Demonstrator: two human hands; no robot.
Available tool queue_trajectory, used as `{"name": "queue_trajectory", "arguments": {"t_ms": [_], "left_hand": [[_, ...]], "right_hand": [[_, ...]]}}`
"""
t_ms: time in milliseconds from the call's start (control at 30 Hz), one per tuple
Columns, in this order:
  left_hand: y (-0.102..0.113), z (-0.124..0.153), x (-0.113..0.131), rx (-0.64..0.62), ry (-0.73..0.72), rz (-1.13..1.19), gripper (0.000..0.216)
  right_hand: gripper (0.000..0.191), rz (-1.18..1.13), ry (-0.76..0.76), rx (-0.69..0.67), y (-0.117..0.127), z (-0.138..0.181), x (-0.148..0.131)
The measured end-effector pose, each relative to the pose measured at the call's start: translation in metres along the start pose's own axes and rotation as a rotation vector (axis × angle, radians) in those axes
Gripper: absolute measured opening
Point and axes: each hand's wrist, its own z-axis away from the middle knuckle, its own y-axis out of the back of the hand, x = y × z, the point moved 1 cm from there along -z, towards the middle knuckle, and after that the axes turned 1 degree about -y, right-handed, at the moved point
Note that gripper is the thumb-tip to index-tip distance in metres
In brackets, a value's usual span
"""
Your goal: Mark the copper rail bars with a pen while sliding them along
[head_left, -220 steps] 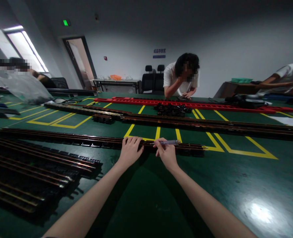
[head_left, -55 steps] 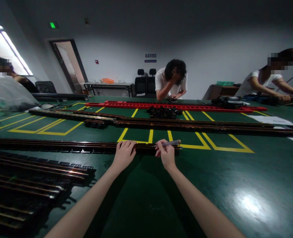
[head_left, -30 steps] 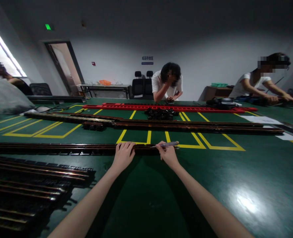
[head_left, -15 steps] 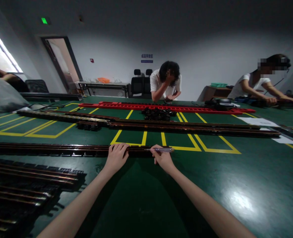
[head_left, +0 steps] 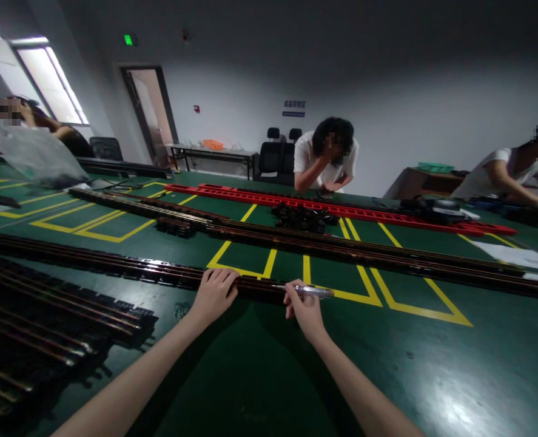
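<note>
A long dark rail with copper strips (head_left: pixel 127 267) lies across the green table (head_left: pixel 296 376) in front of me. My left hand (head_left: pixel 213 294) rests on it with fingers curled over its top edge. Just to the right, my right hand (head_left: pixel 302 306) is closed on a clear pen-like tool (head_left: pixel 312 291), whose tip touches the rail near its right end. Both forearms reach in from the bottom of the view.
More dark rails are stacked at the left (head_left: pixel 45 315). Longer rails (head_left: pixel 364 252) and a red rail (head_left: pixel 341 209) lie farther back, with a pile of small black parts (head_left: pixel 298 217). Three people work around the table. Yellow lines (head_left: pixel 405 303) mark its top.
The rail has slid leftward under my hands, so its right end now lies near my right hand. The camera has turned. Both hands keep their hold.
</note>
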Motion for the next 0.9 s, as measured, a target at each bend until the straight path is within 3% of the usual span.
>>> {"name": "queue_trajectory", "arguments": {"t_ms": [400,633,900], "left_hand": [[0.002,-0.002,0.002,-0.009,0.003,-0.023,0.024],[0.003,-0.002,0.001,-0.018,-0.003,0.007,0.024],[0.004,0.001,0.0,0.006,0.014,0.045,0.034]], "right_hand": [[0.038,0.048,0.113,0.063,0.005,0.001,0.001],[0.037,0.06,0.052,-0.009,0.016,-0.001,-0.001],[0.036,0.017,0.058,0.054,0.014,0.0,0.002]]}}
